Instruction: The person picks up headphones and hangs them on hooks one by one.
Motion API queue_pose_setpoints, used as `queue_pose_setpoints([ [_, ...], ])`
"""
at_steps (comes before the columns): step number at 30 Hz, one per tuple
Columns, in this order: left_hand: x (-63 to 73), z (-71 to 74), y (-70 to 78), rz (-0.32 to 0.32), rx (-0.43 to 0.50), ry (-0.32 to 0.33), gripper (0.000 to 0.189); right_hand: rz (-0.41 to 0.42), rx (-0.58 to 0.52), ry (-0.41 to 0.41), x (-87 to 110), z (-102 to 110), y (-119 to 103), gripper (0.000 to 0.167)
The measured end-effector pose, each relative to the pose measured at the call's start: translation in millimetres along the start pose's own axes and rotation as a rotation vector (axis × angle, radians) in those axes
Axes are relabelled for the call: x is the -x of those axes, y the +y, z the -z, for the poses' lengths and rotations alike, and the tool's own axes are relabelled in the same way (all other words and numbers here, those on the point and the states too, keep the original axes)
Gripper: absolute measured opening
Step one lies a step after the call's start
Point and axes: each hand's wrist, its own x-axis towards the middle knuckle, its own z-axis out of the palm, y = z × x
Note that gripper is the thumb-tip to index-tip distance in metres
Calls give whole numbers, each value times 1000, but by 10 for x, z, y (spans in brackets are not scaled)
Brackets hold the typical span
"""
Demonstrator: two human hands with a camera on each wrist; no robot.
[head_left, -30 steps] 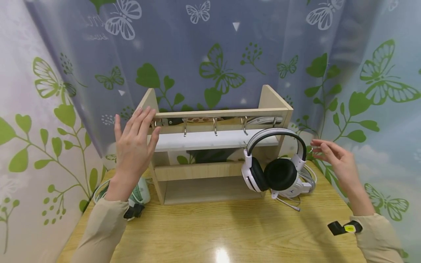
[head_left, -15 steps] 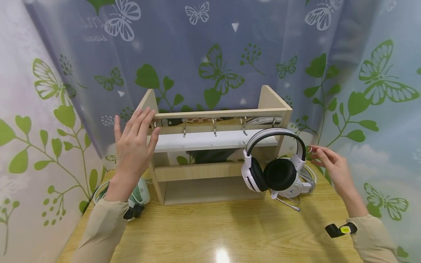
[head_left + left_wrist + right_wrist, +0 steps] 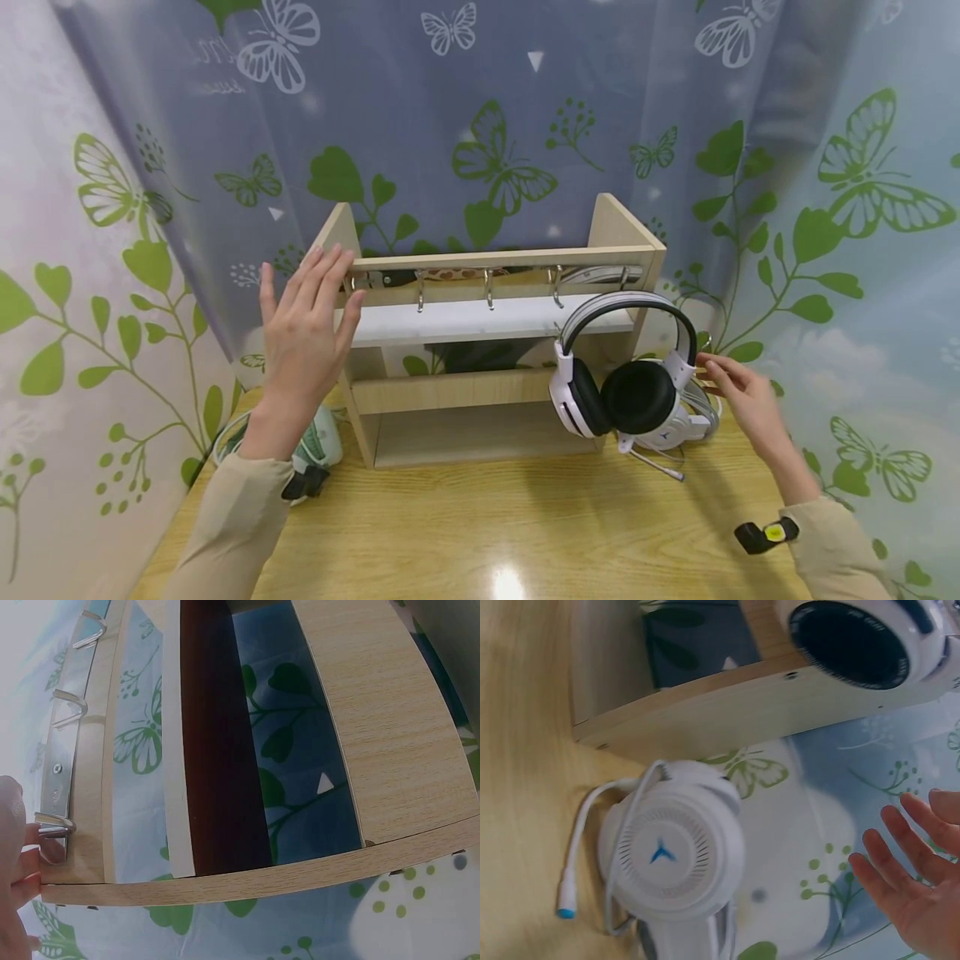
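My left hand (image 3: 303, 321) rests on the upper left corner of a small wooden shelf rack (image 3: 453, 393), fingers straight. In the left wrist view, its fingertips lie by the metal hook strip (image 3: 66, 761). At the rack's right side hangs a white and black headset (image 3: 639, 397); what bears it is not plain. My right hand (image 3: 746, 404) is just right of it with fingers loosely bent, holding nothing. The right wrist view shows a gap between this hand (image 3: 911, 881) and the headset's earcup (image 3: 847, 645). Behind, a second white headset (image 3: 671, 851) lies on the table.
Several metal hooks (image 3: 490, 290) line the rack's top rail. A small metal hook (image 3: 706, 342) sticks out near my right fingertips. Left of the rack lies a pale green device (image 3: 322, 437) with a cable. Patterned curtains (image 3: 420, 108) surround the wooden table (image 3: 450, 525).
My right hand has moved left and down, from beside the small side hook to next to the hanging headset. My left hand and the headset stay in place.
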Motion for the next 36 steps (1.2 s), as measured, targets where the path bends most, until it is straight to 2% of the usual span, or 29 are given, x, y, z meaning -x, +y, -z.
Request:
queue_pose_setpoints([
  [5,-3,-6,4,2,3,2,52,-73,103,-7,84,-36,119,44],
  [9,-2,-6,5,1,4,3,51,-119,214,-11,141,-88,180,43],
  [15,-2,-3,3,0,4,0,52,-57,381,-11,191,-170,279,34],
  [20,-3,-2,3,1,5,-4,52,-20,412,-20,224,-232,358,29],
  [28,-10,0,1,3,4,-4,52,-62,429,-57,247,-314,382,33],
  [36,-8,4,9,2,9,-3,51,-34,468,-89,261,-340,411,30],
])
